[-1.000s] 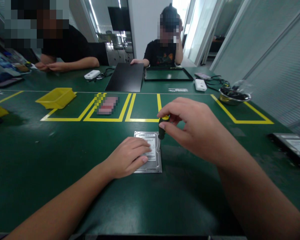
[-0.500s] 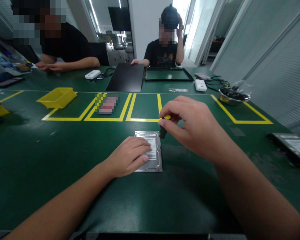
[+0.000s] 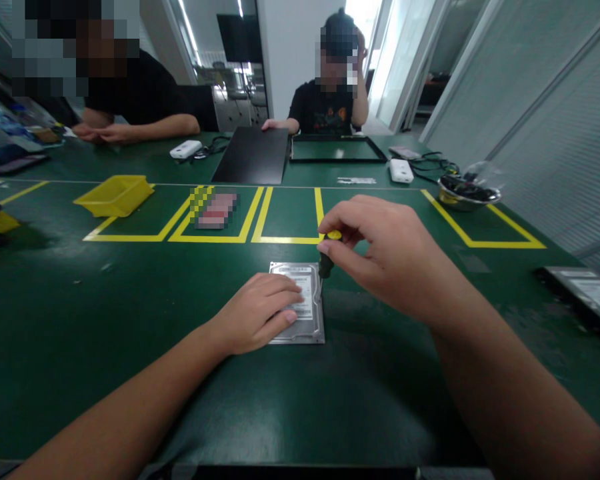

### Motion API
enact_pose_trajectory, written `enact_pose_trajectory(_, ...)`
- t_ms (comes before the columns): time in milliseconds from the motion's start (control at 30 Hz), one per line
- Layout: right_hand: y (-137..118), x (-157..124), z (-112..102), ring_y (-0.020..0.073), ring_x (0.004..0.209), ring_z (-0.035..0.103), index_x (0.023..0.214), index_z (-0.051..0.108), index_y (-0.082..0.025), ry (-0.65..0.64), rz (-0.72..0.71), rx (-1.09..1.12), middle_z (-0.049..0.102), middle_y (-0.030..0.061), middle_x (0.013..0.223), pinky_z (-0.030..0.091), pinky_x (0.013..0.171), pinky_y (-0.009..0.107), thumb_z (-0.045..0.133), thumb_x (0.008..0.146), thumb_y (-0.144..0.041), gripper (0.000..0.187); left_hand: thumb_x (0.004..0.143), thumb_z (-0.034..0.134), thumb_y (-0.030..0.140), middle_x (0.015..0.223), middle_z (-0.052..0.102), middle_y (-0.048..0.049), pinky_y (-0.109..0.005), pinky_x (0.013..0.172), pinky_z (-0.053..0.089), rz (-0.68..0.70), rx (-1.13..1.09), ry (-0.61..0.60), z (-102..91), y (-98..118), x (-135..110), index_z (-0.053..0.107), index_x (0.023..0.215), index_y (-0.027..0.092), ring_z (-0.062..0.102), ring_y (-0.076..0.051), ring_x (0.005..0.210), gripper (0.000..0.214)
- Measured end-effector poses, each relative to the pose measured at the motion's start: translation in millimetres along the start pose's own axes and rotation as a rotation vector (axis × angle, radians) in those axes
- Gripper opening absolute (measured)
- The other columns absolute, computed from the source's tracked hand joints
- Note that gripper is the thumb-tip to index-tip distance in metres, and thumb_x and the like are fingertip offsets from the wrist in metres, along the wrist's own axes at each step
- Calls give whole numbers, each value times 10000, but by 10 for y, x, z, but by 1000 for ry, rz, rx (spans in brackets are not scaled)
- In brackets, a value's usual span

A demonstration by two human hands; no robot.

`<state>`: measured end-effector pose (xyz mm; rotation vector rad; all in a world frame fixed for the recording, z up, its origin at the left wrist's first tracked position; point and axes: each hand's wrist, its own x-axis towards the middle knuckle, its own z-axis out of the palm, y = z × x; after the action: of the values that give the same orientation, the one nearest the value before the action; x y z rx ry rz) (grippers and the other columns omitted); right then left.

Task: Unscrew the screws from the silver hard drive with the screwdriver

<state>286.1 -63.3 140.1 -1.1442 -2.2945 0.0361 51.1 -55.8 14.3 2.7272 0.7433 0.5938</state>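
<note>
the drive (image 3: 311, 329) is silver with a white label (image 3: 307, 293), and the screwdriver (image 3: 325, 267) is dark with a yellow top. tabletop (image 3: 130, 300) is deep green with yellow tape (image 3: 285, 240) outlines, bin (image 3: 123, 200) all yellow, panel (image 3: 253, 157) plain black.

left hand (image 3: 257, 313) partly hides hard drive (image 3: 307, 330)

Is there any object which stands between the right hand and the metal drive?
Only the screwdriver held by the right hand stands between that hand and the metal drive, near the drive's right edge; nothing else visible is in the way.
</note>
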Motion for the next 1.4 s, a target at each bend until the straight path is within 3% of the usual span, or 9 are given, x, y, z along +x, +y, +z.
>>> enact_pose_trajectory(1400, 5, -30, -72, 152, 792, 595, 942, 674, -189, -65, -3, 20, 685, 4, 896, 421, 719, 276, 642, 853, -220, 99, 993, 447, 308, 1248, 640, -95, -422, 1037, 384, -6, 6, 4, 3, 10, 5, 627, 1206, 193, 553, -243, 1202, 301)
